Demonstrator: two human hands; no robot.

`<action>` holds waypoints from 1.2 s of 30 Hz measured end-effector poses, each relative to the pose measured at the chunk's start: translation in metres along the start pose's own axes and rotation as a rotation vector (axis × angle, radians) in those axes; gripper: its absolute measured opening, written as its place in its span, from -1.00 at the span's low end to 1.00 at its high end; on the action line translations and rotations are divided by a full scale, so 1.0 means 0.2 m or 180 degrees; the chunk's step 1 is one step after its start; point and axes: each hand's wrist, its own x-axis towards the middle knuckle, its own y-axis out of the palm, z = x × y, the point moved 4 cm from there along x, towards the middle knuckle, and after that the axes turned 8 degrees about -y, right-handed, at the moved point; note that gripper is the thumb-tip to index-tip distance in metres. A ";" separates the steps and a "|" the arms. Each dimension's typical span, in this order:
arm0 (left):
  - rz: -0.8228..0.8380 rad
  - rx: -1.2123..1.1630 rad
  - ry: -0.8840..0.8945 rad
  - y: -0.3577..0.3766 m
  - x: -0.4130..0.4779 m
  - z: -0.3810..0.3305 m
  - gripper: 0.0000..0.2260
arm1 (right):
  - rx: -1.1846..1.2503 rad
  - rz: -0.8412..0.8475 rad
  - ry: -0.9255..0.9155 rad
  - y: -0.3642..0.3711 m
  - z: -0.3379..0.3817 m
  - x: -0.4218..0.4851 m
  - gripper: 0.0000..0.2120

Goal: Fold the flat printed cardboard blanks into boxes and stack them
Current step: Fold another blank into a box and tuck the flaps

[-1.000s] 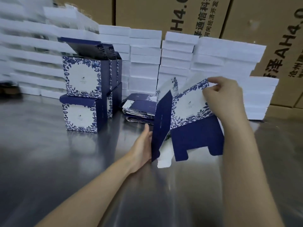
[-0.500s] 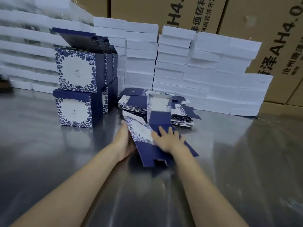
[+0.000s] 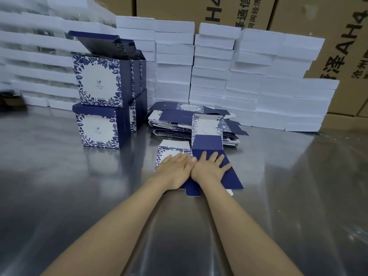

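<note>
A navy and white floral cardboard blank (image 3: 207,142) lies on the steel table in front of me, one panel standing up at its far side. My left hand (image 3: 177,168) presses flat on its floral left panel. My right hand (image 3: 209,166) presses flat on the navy panel beside it, fingers spread. Behind the blank lies a pile of flat blanks (image 3: 175,120). At the left stand folded boxes (image 3: 99,104) stacked two high, the top ones with lids open.
The steel table (image 3: 288,176) reflects light. White flat boxes (image 3: 249,76) are stacked in rows along the back. Brown shipping cartons (image 3: 328,26) with black print rise behind them. More white stacks (image 3: 35,56) fill the far left.
The blank was held up in the air a second ago. Both hands brought it down to the table and now press it flat, the left hand moving from its edge onto the floral panel.
</note>
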 end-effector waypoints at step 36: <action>-0.0919 -0.4119 -0.0994 -0.22 -0.06 0.29 -0.73 | 0.3931 -0.0406 -0.2190 -0.11 -0.14 -0.17 -0.30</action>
